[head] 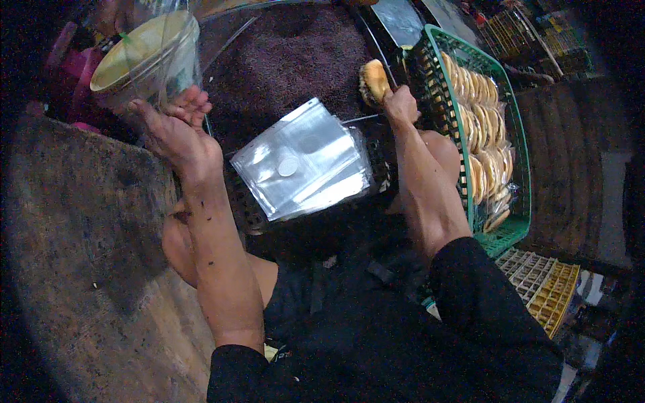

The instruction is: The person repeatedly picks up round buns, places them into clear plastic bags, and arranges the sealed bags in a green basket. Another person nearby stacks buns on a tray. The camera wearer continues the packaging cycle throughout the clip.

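Note:
My right hand [401, 107] grips a filled bread bun [374, 81], its golden top up and a dark filling at its edge. On the left, my left hand [179, 126] is palm up with fingers partly curled. Clear plastic film [164, 60] rises just above it, before a pale yellow tub [113, 63]; whether the fingers hold the film is unclear. Between my forearms lies a stack of clear plastic bags [322, 146] with a small round disc [288, 165] on it. To the right of my right hand, a green plastic basket [526, 186] holds rows of bagged buns [489, 126].
A worn wooden board [90, 226] runs along the left. A dark reddish speckled surface [302, 55] lies beyond the bags. Yellow and white plastic grids [552, 292] sit below the basket, at lower right. Part of another person's hand [106, 17] shows at the top left.

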The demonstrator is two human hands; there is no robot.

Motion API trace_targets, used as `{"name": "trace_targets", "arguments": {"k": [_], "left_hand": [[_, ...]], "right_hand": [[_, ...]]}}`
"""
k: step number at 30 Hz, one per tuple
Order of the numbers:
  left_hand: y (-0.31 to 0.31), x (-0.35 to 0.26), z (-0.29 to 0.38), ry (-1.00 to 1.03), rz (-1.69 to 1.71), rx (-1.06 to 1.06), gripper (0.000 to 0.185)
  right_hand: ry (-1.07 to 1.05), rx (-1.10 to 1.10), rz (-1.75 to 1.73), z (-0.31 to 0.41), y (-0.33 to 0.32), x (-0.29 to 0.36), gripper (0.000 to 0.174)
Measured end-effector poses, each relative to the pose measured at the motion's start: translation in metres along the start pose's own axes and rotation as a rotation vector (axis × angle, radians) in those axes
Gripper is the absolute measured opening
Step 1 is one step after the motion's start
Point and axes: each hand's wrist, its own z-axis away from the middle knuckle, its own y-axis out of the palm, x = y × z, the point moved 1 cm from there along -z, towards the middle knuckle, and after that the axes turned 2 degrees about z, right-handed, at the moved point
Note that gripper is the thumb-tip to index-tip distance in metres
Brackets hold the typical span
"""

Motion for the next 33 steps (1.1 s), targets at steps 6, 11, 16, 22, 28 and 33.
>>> {"name": "trace_targets", "arguments": {"k": [6, 11, 16, 22, 28, 33], "left_hand": [[0.0, -0.01, 0.007, 0.072, -0.071, 0.056, 0.057], [-0.005, -0.005, -0.001, -0.008, 0.047, 0.156, 0.053], [0.002, 0.002, -0.007, 0.184, 0.066, 0.286, 0.055], [0.036, 0.015, 0.031, 0.223, -0.13, 0.559, 0.061], [0.045, 0.036, 0.074, -0.017, -0.036, 0.852, 0.068], [0.028, 0.04, 0.072, -0.27, 0.1, 0.736, 0.056]], "right_hand": [[-0.154, -0.034, 0.192, 0.022, 0.016, 0.032, 0.066], [-0.653, -0.012, -0.279, 0.018, 0.011, 0.078, 0.051], [-0.621, 0.321, -0.845, 0.034, -0.102, 0.073, 0.057], [-0.601, 0.417, -0.889, 0.048, -0.222, 0.006, 0.06], [-0.712, 0.44, -0.997, 0.073, -0.165, 0.048, 0.065], [-0.79, 0.344, -1.131, 0.129, -0.148, 0.073, 0.05]]}}
